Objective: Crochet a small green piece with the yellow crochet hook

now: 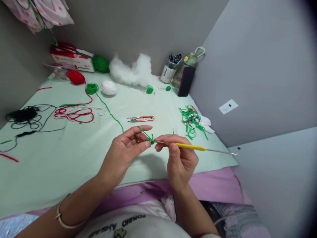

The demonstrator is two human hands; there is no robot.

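My left hand [123, 148] pinches a small piece of green crochet [151, 141] between thumb and fingers. Green yarn [112, 115] runs over its raised index finger and back to a small green yarn ball [92, 88]. In my right hand [182, 158] is a crochet hook [189, 146] with a yellow handle, held like a pencil. Its left tip meets the green piece; whether a loop sits on it is too small to tell. The hook's other metal end points right. Thread snips [141, 119] with orange handles lie just beyond my hands.
Along the back stand a red yarn ball [76, 77], a white yarn ball [108, 88], white stuffing [131, 71], a pen cup [168, 71], a bottle [180, 74] and a phone [186, 81]. Yarn scraps [192, 120] lie right, black yarn [23, 115] left. Grey walls enclose the table.
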